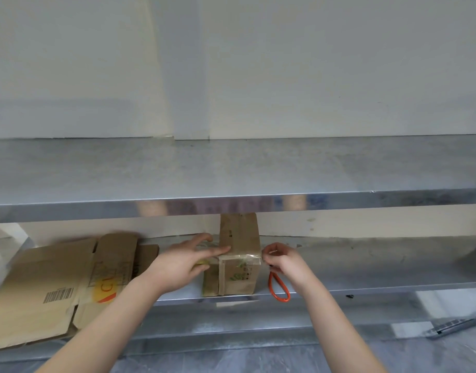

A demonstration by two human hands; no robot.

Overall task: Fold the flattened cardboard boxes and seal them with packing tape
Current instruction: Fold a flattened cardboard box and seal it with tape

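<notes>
Left hand (188, 261) fingers straight and together, flat, pressing down on the near left top edge of the small cardboard box (239, 275) — prob. to pin the clear tape strip (239, 257) and keep the box from sliding. Something yellow-green peeks from under its palm; can't tell what, maybe the roll.

Right hand (280, 258), just across the box from the left, has fingers curled tight at the strip's right end. An orange-handled tool (278, 289) hangs out below it, likely scissors. Reads as cutting or tearing the tape off at the box corner; can't tell if the fingers also pinch the tape itself.

Box stands between both hands on the lower shelf (366, 267), near its front edge, already folded into shape. Tape runs across its front top edge and laps over the corners, so sealing looks partway done, with the ends to be smoothed down.

Left of the left hand, near but not touching — flattened boxes (56, 286), w/ barcode label and orange print, lying flat and overhanging the shelf front. Those look not yet folded.

Above both hands the upper shelf (231, 168) juts forward. Its front lip hides the box's far top end, so headroom for lifting or turning the box looks tight. Wall behind, plain.
</notes>
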